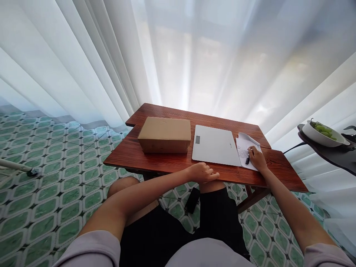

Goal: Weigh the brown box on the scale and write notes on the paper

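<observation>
My right hand (257, 158) rests on a white notepad (244, 142) with its top sheet curled up at the back. Its fingers are closed around a black pen (247, 160), which points down to the paper. Rows of dark handwriting cover part of the page. My left hand (202, 172) lies at the table's front edge above my knee, fingers curled in and nothing visible in them. Just beyond it is a flat white digital scale (215, 144) with a small grey display at its left. A closed brown cardboard box (166, 135) stands left of the scale.
The dark red wooden table (125, 154) carries these things. At the right, a white bowl of green fruit (324, 132) stands on a dark raised surface. A black object (192, 200) lies on the green tiled floor between my legs. White curtains (178, 55) hang behind the table.
</observation>
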`<action>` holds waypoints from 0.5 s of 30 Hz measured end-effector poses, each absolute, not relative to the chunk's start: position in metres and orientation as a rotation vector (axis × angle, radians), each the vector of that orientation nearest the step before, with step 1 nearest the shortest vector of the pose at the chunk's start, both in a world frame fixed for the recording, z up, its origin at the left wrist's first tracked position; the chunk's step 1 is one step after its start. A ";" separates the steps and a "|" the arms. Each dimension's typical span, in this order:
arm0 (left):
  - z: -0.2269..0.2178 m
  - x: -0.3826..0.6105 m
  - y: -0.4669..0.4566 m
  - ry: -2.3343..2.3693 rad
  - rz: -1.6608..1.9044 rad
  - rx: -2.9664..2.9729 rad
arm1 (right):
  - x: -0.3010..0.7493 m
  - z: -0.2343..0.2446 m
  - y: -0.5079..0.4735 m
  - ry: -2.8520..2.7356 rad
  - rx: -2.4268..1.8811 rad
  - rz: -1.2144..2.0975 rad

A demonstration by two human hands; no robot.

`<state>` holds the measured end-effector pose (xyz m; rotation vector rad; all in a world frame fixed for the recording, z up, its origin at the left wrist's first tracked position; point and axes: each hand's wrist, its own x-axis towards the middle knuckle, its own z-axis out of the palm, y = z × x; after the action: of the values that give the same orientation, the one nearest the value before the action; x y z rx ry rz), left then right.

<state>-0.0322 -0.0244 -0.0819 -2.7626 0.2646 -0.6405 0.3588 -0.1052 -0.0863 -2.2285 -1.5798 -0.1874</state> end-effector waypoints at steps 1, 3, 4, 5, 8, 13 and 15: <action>-0.082 -0.032 -0.025 0.261 -0.639 -2.775 | 0.358 -0.086 -0.105 -1.580 -2.232 -0.191; -0.083 -0.032 -0.026 0.258 -0.630 -2.798 | 0.358 -0.086 -0.105 -1.580 -2.240 -0.196; -0.084 -0.032 -0.026 0.259 -0.624 -2.809 | 0.357 -0.086 -0.106 -1.579 -2.243 -0.198; -0.084 -0.032 -0.027 0.261 -0.619 -2.819 | 0.357 -0.086 -0.106 -1.578 -2.247 -0.200; -0.084 -0.032 -0.028 0.248 -0.605 -2.844 | 0.356 -0.087 -0.106 -1.580 -2.250 -0.207; -0.078 -0.034 -0.028 0.184 -0.562 -2.880 | 0.353 -0.086 -0.106 -1.612 -2.226 -0.203; -0.076 -0.034 -0.028 0.169 -0.532 -2.898 | 0.353 -0.086 -0.106 -1.625 -2.216 -0.197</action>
<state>-0.0344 -0.0280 -0.0764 -2.8975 0.1685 -0.5324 0.3528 -0.1058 -0.0864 -2.2165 -1.6252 -0.1972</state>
